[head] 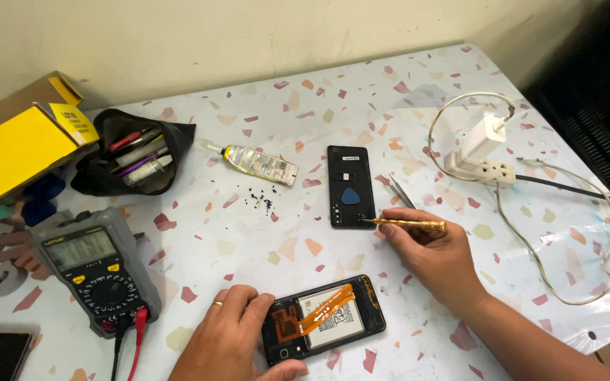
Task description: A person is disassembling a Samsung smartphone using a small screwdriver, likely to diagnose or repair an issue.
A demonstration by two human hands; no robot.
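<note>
My left hand (231, 339) rests on the left end of an opened phone (326, 317), whose battery and orange flex cable are exposed, near the table's front edge. My right hand (428, 250) holds a gold-handled screwdriver (407, 224) level, its tip touching the lower right corner of a black phone back cover (351, 185). A blue pick (351, 197) lies on that cover. Metal tweezers (398, 189) lie just right of the cover.
A grey multimeter (97, 264) with red and black leads sits at left. A black tool pouch (135, 152), yellow box (15, 152) and glue tube (259, 162) stand behind. Small black screws (259, 197) are scattered mid-table. A white charger, power strip (485, 166) and looped cable lie at right.
</note>
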